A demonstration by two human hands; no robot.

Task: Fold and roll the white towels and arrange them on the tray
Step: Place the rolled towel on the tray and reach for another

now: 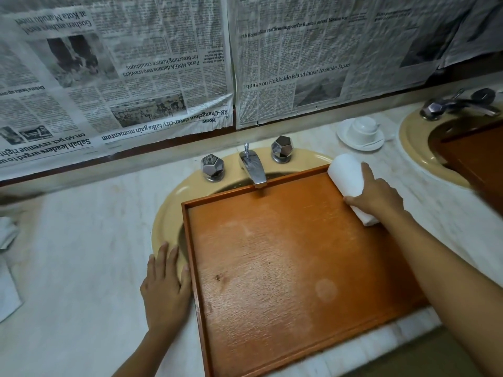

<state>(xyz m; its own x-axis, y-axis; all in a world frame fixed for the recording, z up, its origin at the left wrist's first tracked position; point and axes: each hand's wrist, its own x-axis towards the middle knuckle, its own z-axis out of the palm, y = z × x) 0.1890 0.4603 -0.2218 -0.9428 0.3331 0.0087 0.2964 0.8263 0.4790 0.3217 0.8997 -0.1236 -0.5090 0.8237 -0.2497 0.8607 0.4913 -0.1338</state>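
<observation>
A large orange wooden tray lies over a beige sink. One rolled white towel lies along the tray's far right edge. My right hand rests on top of the roll, fingers wrapped over it with the index finger stretched along it. My left hand lies flat on the sink rim with straight fingers, touching the tray's left edge. At the far left edge, more white cloth lies on the counter, mostly out of view.
A chrome faucet with two faceted knobs stands just behind the tray. A white cup on a saucer sits at the back right. A second sink with another wooden tray is at far right. Newspaper covers the wall.
</observation>
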